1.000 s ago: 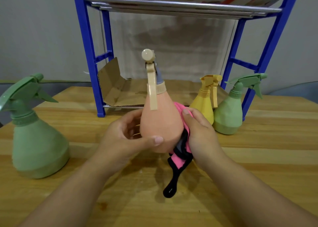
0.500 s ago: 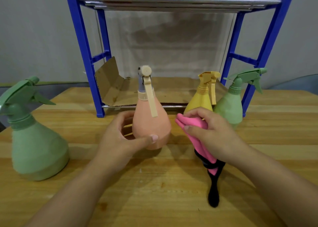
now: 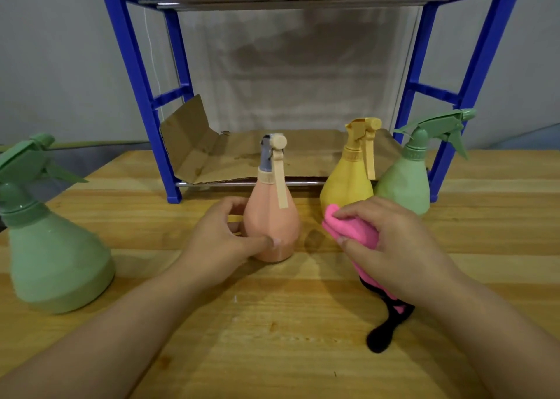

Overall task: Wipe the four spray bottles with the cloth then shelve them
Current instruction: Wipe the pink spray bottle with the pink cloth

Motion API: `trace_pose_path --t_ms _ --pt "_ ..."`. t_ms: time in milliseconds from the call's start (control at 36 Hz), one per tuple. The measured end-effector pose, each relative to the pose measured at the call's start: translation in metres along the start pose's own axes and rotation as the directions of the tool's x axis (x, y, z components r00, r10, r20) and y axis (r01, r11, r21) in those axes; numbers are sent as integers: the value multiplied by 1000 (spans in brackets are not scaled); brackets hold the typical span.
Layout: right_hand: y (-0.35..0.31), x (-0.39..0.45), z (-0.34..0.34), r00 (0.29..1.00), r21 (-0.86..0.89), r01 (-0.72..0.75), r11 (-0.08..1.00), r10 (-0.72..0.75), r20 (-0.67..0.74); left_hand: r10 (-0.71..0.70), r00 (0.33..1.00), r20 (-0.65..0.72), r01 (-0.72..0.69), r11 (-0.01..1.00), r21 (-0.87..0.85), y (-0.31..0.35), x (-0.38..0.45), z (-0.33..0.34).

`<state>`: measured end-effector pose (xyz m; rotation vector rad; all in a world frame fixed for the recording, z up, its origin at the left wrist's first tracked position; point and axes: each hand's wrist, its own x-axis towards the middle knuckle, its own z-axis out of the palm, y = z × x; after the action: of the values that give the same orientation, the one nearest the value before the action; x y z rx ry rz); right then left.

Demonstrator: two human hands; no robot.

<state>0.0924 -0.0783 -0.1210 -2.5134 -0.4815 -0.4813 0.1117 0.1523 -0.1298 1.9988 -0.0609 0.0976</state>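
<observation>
Since the earlier frames the peach bottle (image 3: 274, 217) has come down from in front of the chest to stand on the table (image 3: 288, 338), and the cloth (image 3: 353, 232) has left its side and drawn off to the right.

Left hand (image 3: 224, 241) curls round the peach bottle's lower body, thumb across the front, fingers behind. Right hand (image 3: 391, 247) holds the bunched pink cloth, fingers folded over it; the cloth's black strap trails onto the wood below the wrist. Bottle and cloth are apart now.

Progress, as a judgement: no bottle is on the rack (image 3: 142, 95) yet. Its lower shelf holds only a sheet of cardboard (image 3: 242, 159), and the upper shelf is mostly out of view. The peach bottle looks wiped and ready to shelve or set aside. Whether the others have been wiped cannot be told. Shelving of all four seems left to do.

Yellow bottle (image 3: 348, 177) and right green bottle (image 3: 406, 180) stand touching, just in front of the rack's right end, close behind the right hand. Left green bottle (image 3: 51, 256) stands well apart at the table's left edge.

In the way: the two bottles at the right partly block that end of the shelf, and the cardboard's raised left flap narrows the other. The middle lies open, straight behind the peach bottle.
</observation>
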Motion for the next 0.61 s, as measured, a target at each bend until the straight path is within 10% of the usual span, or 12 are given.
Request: trace_pose_path --t_ms 611 --pt "7 0 3 985 -77 35 996 -22 170 140 979 -151 -121 984 128 -4 52 36"
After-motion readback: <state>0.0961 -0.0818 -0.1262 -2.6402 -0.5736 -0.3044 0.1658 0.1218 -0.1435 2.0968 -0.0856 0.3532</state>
